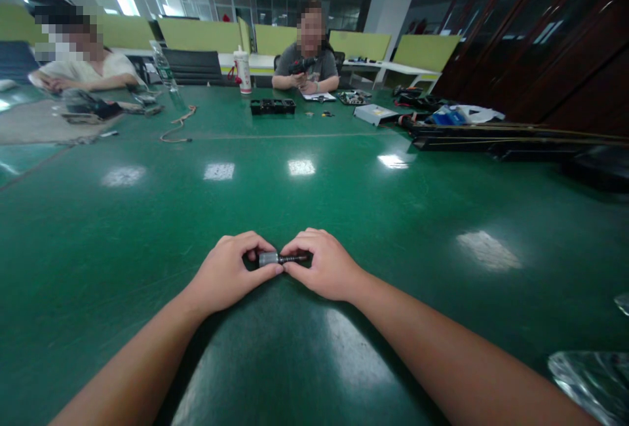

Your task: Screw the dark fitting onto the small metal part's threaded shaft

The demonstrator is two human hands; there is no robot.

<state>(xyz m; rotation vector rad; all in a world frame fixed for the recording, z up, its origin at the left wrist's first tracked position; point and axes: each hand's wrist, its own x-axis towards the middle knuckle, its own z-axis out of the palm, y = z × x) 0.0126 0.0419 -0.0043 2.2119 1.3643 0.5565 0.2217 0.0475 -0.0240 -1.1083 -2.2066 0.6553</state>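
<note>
A small motor (268, 259) with a silver cylindrical body and a thin, dark, ridged shaft lies level between my hands, at or just above the green tabletop. My left hand (230, 273) curves around the body from the left, thumb at its near side and fingers at its far side. My right hand (324, 262) is closed at the point where body and shaft meet, with its thumb and fingertips on either side. The shaft points right, into the hollow of my right hand. Both sets of fingertips nearly touch each other.
The glossy green table (147, 229) stretches far forward. Across it sit two people, one holding a dark tool (304, 65). A black tray (272, 106), a white cup (242, 72), a bottle (163, 65) and a cord (177, 128) stand far off. Dark long parts (457, 134) lie right; clear plastic (590, 377) lies near right.
</note>
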